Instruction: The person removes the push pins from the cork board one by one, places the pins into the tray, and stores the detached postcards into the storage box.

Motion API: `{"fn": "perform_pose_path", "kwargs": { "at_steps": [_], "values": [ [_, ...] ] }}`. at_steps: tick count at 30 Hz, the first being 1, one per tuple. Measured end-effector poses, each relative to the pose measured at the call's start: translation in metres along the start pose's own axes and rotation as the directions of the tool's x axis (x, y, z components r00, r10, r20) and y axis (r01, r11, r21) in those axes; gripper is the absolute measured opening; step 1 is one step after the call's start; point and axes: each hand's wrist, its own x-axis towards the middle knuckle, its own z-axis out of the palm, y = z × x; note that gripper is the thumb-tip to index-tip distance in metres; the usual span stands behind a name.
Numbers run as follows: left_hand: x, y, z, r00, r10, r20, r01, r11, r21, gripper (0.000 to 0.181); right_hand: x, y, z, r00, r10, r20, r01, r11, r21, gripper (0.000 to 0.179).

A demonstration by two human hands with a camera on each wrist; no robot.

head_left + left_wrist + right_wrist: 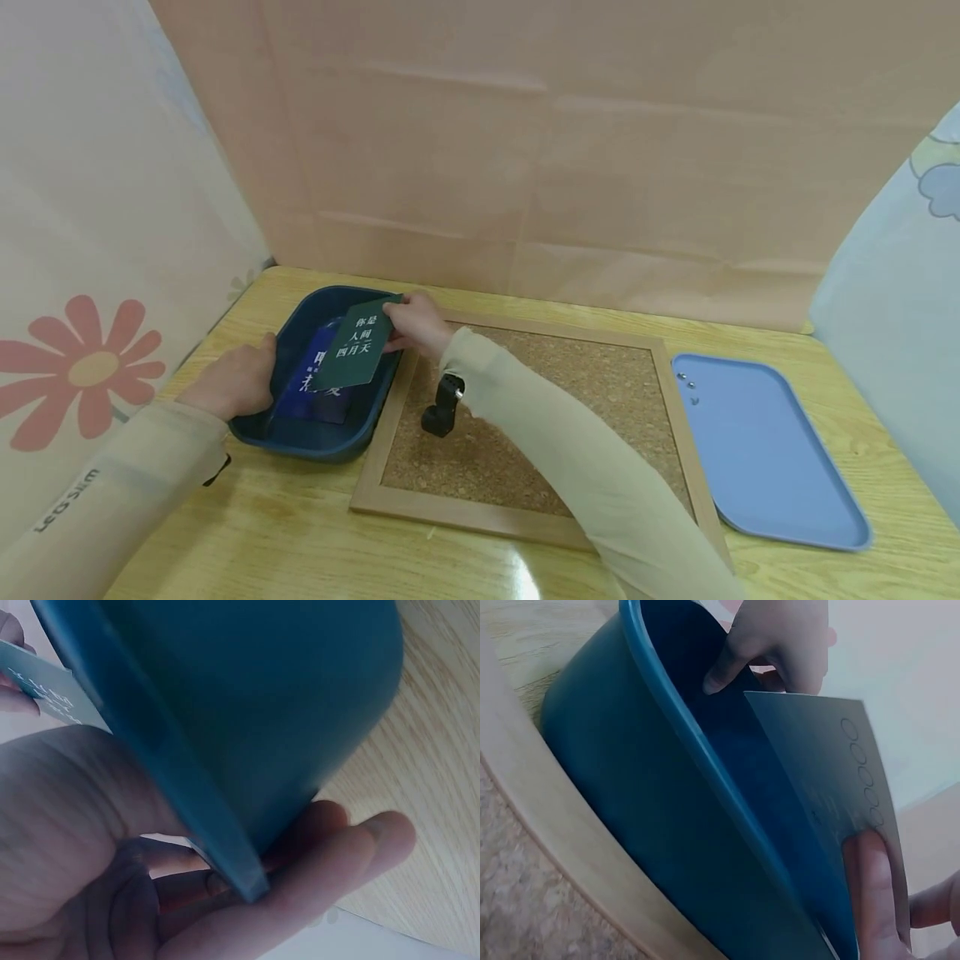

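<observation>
My right hand (422, 325) pinches a dark green postcard (358, 346) by its upper right edge, thumb on the printed side. White characters cover its front; the right wrist view shows a row of circles on the back of the postcard (817, 765). The postcard is tilted over a dark blue plastic basin (300, 446). Inside the basin lies a blue-purple card (307, 404) with white characters, partly hidden beneath the postcard. My left hand (238, 379) grips the basin's left rim, its thumb over the inside and its fingers (330, 877) beneath the rim outside.
A wood-framed cork board (540, 492) lies right of the basin, under my right forearm. Farther right, a light blue tray (780, 450) holds several small shiny pieces (688, 385) near its upper left corner. Curtains hang at the left and right, with a pinkish sheet (525, 167) behind the wooden table (300, 533).
</observation>
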Motion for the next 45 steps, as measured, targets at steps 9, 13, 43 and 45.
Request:
{"fn": "perform_pose_path", "kwargs": {
  "at_steps": [9,13,43,45],
  "values": [
    [-0.002,0.0,0.0,1.0,0.022,-0.006,-0.022,1.0,0.002,0.072,0.002,-0.003,0.017,1.0,0.007,0.024,-0.007,1.0,0.001,0.032],
    [-0.002,0.0,0.0,1.0,0.028,-0.011,-0.028,1.0,0.003,0.071,0.004,-0.002,0.024,0.999,0.015,0.037,-0.016,1.0,0.018,0.029],
    [-0.006,0.002,0.0,0.999,0.037,-0.024,-0.037,0.999,0.001,0.072,0.008,0.007,0.048,0.994,0.088,0.069,-0.089,0.996,0.007,0.03],
    [-0.007,0.001,0.0,0.999,0.038,-0.021,-0.038,0.999,-0.001,0.071,0.007,0.007,0.047,0.993,0.089,0.083,-0.09,0.996,0.006,0.034]
  ]
}}
